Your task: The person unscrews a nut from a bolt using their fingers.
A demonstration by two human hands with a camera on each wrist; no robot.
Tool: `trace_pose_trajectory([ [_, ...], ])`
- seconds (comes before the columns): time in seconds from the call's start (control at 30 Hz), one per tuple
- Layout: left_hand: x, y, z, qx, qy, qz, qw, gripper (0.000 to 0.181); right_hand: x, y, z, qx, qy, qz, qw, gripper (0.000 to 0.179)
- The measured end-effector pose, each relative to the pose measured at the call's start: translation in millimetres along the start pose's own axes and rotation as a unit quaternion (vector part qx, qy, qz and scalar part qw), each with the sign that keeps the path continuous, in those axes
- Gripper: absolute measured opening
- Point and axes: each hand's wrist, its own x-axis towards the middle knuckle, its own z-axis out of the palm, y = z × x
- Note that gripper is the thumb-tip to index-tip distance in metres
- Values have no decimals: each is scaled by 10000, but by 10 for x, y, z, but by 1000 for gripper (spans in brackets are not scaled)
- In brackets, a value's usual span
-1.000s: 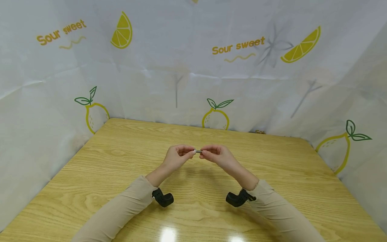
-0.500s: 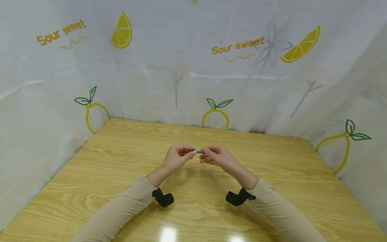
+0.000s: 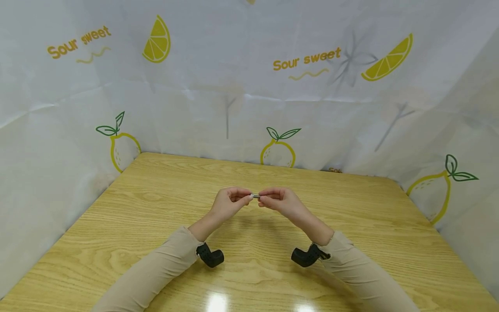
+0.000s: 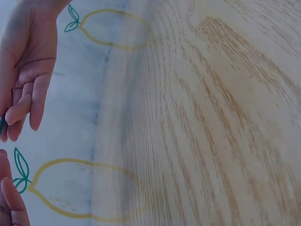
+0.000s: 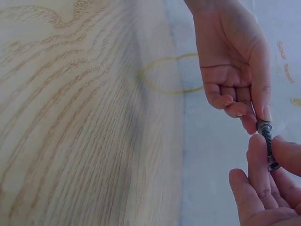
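A small metal bolt [image 3: 255, 196] is held level above the table between the two hands. In the right wrist view its threaded shank [image 5: 268, 141] shows, with wider metal pieces at both ends. My left hand [image 3: 227, 204] pinches one end between thumb and fingers. The other end is pinched by my right hand [image 3: 287, 203], thumb pressed against the fingers. From the left wrist, just a bit of dark thread [image 4: 3, 125] peeks out at the left hand's fingertips. Fingers partly cover both ends of the bolt.
A light wood-grain table [image 3: 249, 273] spreads under both arms. White cloth [image 3: 187, 112] printed with lemons hangs behind it and along the sides. Each wrist carries a black camera mount, the left mount [image 3: 211, 255] and the right mount [image 3: 306, 256], beneath beige sleeves.
Half a second ago the right thumb was shifted up along the fingers, which were spread; now thumb and fingers are back together on the bolt's end. The left hand stays still.
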Motion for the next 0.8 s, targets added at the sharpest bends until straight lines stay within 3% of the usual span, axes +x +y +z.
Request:
trace_pose_trajectory([
  [0.37,-8,6,-5,-56,-47,13,10000,25,-6,-8,30,-245,393,-14,9989,40],
  [0.8,-1,6,-4,27,-2,-76,10000,24,1,-8,9,34,64,103,9999,43],
])
